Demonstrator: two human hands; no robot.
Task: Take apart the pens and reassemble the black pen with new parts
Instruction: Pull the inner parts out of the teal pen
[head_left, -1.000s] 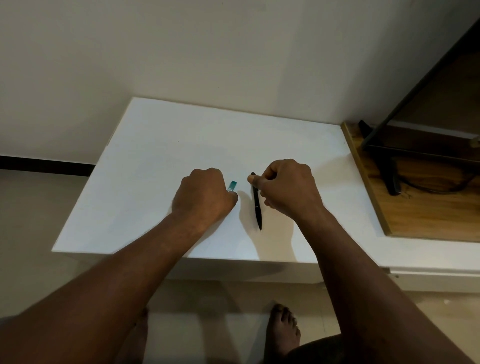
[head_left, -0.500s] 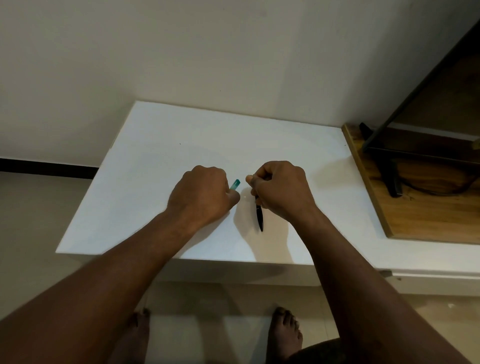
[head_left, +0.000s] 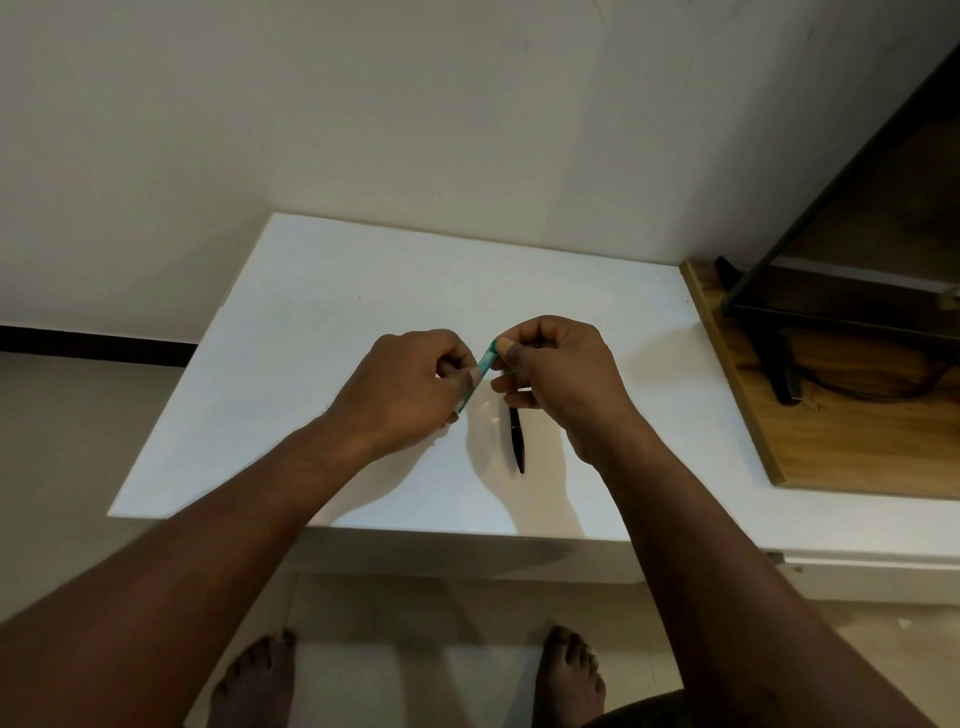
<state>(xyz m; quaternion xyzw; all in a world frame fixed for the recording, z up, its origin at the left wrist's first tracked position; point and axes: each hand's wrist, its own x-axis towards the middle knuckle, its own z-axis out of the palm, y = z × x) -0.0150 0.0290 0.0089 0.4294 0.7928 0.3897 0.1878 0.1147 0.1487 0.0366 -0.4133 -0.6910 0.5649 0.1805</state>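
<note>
1. Gripping the slim teal-and-clear plastic pen (head_left: 480, 371) between them, both hands are closed on it above the white tabletop (head_left: 311, 332): the left hand (head_left: 410, 389) pinches the lower, clear part and the right hand (head_left: 561, 374) pinches the upper teal end.
2. By its look the pen is light, stiff and smooth, so it could slip; I judge that fingertips set close on either side of its joint give the best hold for twisting or pulling it apart.
3. Small inner parts, such as a refill or spring, cannot be seen; they may drop out or roll once the barrel opens.
4. Lying flat on the tabletop, just below the right hand and partly hidden by it, is the slender black plastic pen (head_left: 517, 441), its tip pointing toward the person. It looks equally light and easy to roll.
5. Well off to the right of the right hand sits a brown wooden board (head_left: 857, 441) carrying a black stand (head_left: 779, 364) and cable. Nothing stands between the hands and the black pen.
</note>
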